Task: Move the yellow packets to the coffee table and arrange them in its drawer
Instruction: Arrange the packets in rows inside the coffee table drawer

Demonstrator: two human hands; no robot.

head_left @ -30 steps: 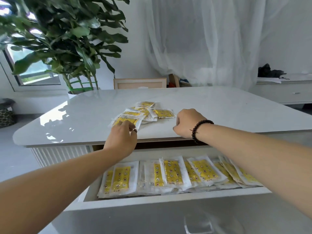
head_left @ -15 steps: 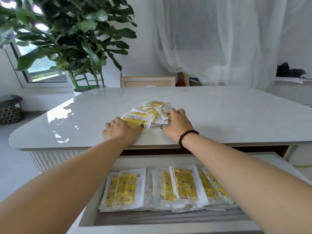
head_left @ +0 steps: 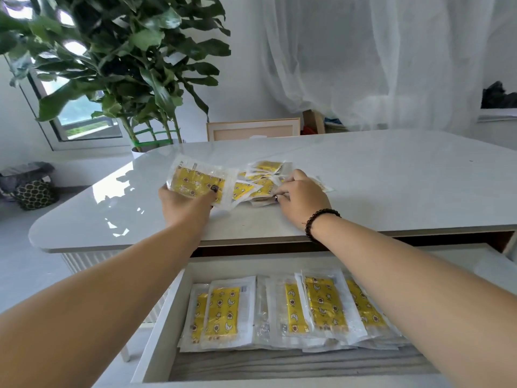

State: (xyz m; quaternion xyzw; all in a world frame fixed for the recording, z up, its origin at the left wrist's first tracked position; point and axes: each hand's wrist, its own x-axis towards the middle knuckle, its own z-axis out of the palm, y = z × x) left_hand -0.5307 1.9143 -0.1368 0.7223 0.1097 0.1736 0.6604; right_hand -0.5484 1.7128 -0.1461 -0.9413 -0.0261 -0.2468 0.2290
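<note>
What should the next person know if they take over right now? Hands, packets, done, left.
Left hand: holds one yellow packet lifted just off the coffee table top.
Right hand: fingers curled into the loose pile of packets on the table top, apparently gathering some.
Done: a row of packets lies overlapping in the open drawer, yellow faces up.
Left: bring the held packet and the pile down into the drawer and line them up. The drawer's right end is hidden behind the right forearm.
</note>
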